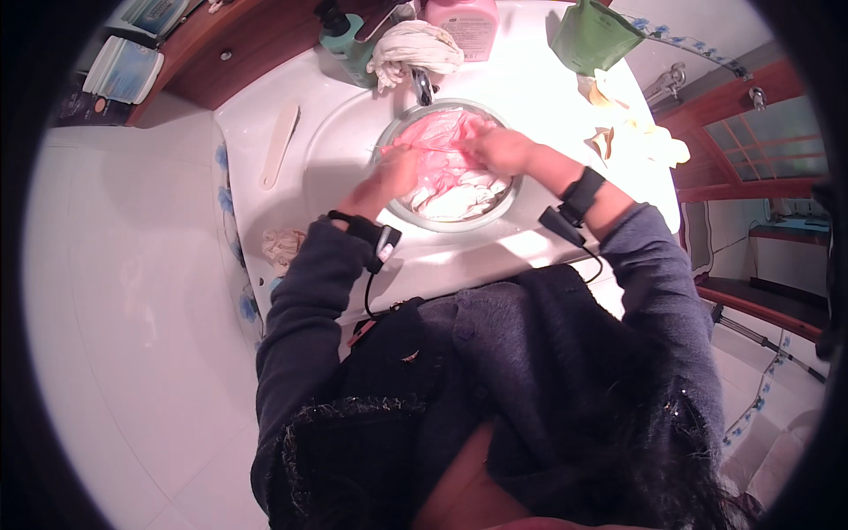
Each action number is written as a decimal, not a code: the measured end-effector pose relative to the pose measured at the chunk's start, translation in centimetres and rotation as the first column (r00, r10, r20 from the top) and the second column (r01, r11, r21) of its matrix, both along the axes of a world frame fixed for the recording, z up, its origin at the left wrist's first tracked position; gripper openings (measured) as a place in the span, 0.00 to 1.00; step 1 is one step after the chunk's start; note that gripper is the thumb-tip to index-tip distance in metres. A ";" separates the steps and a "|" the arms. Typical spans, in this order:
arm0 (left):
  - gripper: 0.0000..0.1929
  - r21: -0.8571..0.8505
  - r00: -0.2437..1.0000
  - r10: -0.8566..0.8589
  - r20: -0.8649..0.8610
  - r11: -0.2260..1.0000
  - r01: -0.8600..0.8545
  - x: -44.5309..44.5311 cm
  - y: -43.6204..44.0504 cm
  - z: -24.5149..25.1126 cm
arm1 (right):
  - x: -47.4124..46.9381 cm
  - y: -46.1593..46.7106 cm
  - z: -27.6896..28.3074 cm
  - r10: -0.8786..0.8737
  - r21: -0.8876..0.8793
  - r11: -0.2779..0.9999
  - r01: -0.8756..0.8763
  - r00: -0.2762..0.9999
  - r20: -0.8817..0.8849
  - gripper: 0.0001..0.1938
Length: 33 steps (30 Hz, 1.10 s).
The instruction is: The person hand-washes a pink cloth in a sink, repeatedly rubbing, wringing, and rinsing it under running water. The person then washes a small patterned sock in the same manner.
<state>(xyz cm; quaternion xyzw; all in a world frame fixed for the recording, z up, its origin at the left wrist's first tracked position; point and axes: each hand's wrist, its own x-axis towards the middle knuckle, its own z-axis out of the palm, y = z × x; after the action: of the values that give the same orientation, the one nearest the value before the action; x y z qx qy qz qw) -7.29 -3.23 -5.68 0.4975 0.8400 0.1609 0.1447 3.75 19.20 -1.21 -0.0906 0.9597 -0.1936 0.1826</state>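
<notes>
A round basin (452, 226) with a pale rim sits in the white washbasin, under the chrome faucet (423, 86). Wet pink cloth (440, 129) fills its far part, and white cloth (457, 200) lies bunched at the near side. My left hand (399, 170) grips the pink cloth at the basin's left. On the right, my right hand (498, 149) has its fingers closed on another part of the same cloth. Both hands are slightly blurred, and some fingertips are hidden by fabric. Each wrist wears a black strap with a small cabled device.
A twisted white cloth (417, 50) drapes over the faucet. Behind stand a teal pump bottle (348, 50), a pink bottle (467, 26) and a green pouch (593, 40). A white brush-like handle (279, 146) lies left; pale rubber gloves (639, 142) lie right. Crumpled beige fabric (283, 245) sits front left.
</notes>
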 end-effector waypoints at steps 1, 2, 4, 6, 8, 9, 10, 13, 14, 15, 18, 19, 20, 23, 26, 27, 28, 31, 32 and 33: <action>0.09 -0.050 1.000 -0.029 0.004 0.998 0.029 0.1 0.3 -1.9 | 0.1 -1.1 -0.6 0.021 0.046 0.999 -0.023 0.998 0.056 0.27; 0.09 -0.099 0.999 -0.053 0.009 0.994 0.054 0.4 0.6 -2.7 | 0.1 -2.4 -1.2 0.041 0.174 0.984 -0.043 0.999 0.018 0.27; 0.12 -0.328 0.999 0.004 0.046 0.945 0.011 1.0 1.6 -2.5 | -0.2 -3.0 -3.4 0.068 0.282 0.957 -0.065 0.998 0.001 0.26; 0.15 -0.435 0.997 -0.002 0.076 0.900 0.035 1.4 1.9 -2.8 | -1.4 -2.7 -5.5 0.085 0.242 0.966 -0.091 0.996 0.037 0.25; 0.17 -0.426 0.992 -0.076 0.101 0.898 0.112 1.6 1.7 -3.5 | -2.2 -2.4 -6.4 0.081 0.249 0.959 -0.138 0.970 0.227 0.21; 0.18 -0.450 0.990 -0.035 0.137 0.888 0.093 1.7 2.1 -2.7 | -2.5 -2.2 -6.7 0.071 0.254 0.954 -0.158 0.945 0.318 0.19; 0.18 -0.474 0.986 0.008 0.168 0.877 0.074 1.9 2.6 -0.7 | -2.3 -2.1 -7.0 0.013 0.175 0.983 -0.048 0.980 0.197 0.17; 0.19 -0.245 0.996 -0.041 0.074 0.968 0.058 0.3 0.6 -1.0 | -2.3 -0.8 -5.7 -0.120 -0.056 0.991 0.119 0.993 -0.011 0.12; 0.19 -0.117 0.997 -0.073 0.015 0.990 0.074 -0.1 -0.7 -1.8 | -2.5 -0.2 -4.1 -0.102 -0.089 0.991 0.104 0.994 0.031 0.11; 0.16 -0.143 0.996 -0.054 0.072 0.988 0.064 -0.4 -0.3 1.0 | -2.3 0.9 -2.7 -0.110 -0.112 0.987 0.119 0.991 0.078 0.10; 0.11 -0.116 0.920 0.269 0.285 0.962 -0.246 -2.3 -1.8 7.2 | -2.0 3.7 0.8 -0.166 -0.329 0.928 0.177 0.984 0.061 0.05; 0.11 -0.002 0.905 0.252 0.343 0.964 -0.267 -3.4 -3.6 7.8 | -2.1 4.6 2.1 -0.166 -0.360 0.918 0.164 0.986 0.026 0.04; 0.06 0.076 0.811 0.208 0.547 0.952 -0.295 -4.8 -5.2 8.1 | -2.0 5.6 3.4 -0.228 -0.642 0.706 0.300 0.954 0.195 0.04; 0.04 0.128 0.736 0.264 0.623 0.895 -0.428 -4.4 -6.7 14.2 | -1.6 7.2 10.0 -0.298 -0.685 0.698 0.208 0.955 -0.013 0.07; 0.07 0.205 0.714 0.257 0.651 0.846 -0.492 -4.2 -7.7 16.7 | -1.5 7.9 16.5 -0.393 -0.685 0.686 0.245 0.917 -0.066 0.09; 0.08 0.221 0.714 0.231 0.660 0.850 -0.479 -4.2 -7.2 17.5 | -1.4 8.1 17.5 -0.421 -0.653 0.707 0.273 0.904 -0.077 0.09; 0.09 0.236 0.714 0.207 0.669 0.851 -0.468 -4.0 -6.8 17.8 | -1.5 8.1 17.0 -0.398 -0.649 0.717 0.255 0.914 -0.081 0.08; 0.09 0.280 0.734 0.124 0.667 0.872 -0.402 -3.0 -5.3 17.4 | -1.5 4.9 14.7 -0.215 -0.506 0.844 0.180 0.976 -0.012 0.09; 0.09 0.309 0.738 0.067 0.671 0.880 -0.360 -2.6 -4.5 17.9 | -1.8 3.7 12.4 -0.178 -0.478 0.864 0.156 0.984 0.001 0.10; 0.10 0.330 0.734 0.022 0.679 0.884 -0.332 -1.7 -4.2 18.6 | -1.5 1.8 10.9 -0.092 -0.402 0.913 0.065 0.995 -0.047 0.13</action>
<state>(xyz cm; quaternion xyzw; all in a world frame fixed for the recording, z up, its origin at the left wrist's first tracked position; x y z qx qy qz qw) -8.97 -7.38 12.89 0.3432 0.7224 0.5197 0.3006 2.21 20.95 9.67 -0.0937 0.9080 -0.3899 0.1212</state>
